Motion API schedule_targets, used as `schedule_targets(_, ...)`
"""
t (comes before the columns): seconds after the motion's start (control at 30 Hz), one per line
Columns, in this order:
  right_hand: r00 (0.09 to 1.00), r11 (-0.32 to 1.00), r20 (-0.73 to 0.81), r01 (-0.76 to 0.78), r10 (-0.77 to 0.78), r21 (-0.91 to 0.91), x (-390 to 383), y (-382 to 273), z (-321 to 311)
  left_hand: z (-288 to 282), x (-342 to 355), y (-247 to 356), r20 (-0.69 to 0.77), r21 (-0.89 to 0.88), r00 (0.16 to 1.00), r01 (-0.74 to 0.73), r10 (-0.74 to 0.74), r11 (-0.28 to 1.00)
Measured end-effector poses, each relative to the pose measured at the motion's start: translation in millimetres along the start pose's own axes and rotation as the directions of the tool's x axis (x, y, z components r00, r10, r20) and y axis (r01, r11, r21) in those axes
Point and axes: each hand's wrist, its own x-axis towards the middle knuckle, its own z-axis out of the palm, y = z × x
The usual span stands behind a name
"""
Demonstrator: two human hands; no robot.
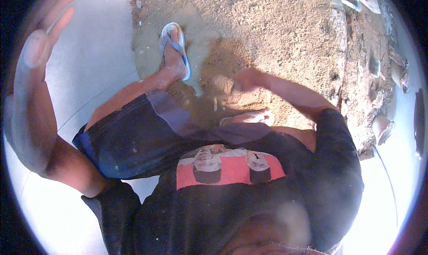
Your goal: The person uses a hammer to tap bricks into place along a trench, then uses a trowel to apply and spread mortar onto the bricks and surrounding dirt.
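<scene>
My left hand (49,36) is raised at the far left, close to view and partly smeared, with its fingers stretched out and nothing seen in them. A hazy grey shape lies over that wrist and forearm; I cannot tell what it is. In front of my body, my right hand (248,80) hangs above sandy ground (285,32), its fingers curled closed. Shadow hides whatever may be inside them. One foot wears a white and blue flip-flop (187,65) on a damp, greyish patch. My other flip-flop (267,117) shows below the right hand.
A smooth pale floor (96,45) borders the sand on the left. Along the right runs a thin straight edge, with rubble and broken pieces (375,67) beyond it. A pale cup-like object (382,129) lies at the right, near a thin dark line.
</scene>
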Motion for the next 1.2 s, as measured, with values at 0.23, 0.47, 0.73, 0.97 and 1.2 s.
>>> schedule_targets(0.23,0.903,0.947,-0.324,-0.316,0.282,-0.057,-37,87,-147,31,-12,17,-0.318,-0.019,0.929,0.194,-0.190,0.981)
schedule_targets(0.47,0.999,0.993,-0.017,-0.053,0.052,-0.102,-54,13,-71,9,-14,22,-0.240,0.413,0.907,0.419,-0.347,0.808)
schedule_targets(0.73,0.675,0.903,-0.672,-0.429,0.304,-0.023,-73,144,-166,9,-10,25,-0.186,0.364,0.922,0.386,-0.340,0.848)
schedule_targets(0.97,0.911,0.934,-0.358,-0.292,0.205,-0.207,3,87,-149,25,4,43,-0.263,0.242,0.904,0.401,-0.338,0.883)
schedule_targets(1.2,0.738,0.881,-0.578,-0.468,0.348,-0.066,-23,143,-238,35,8,46,-0.239,0.171,0.907,0.391,-0.347,0.904)
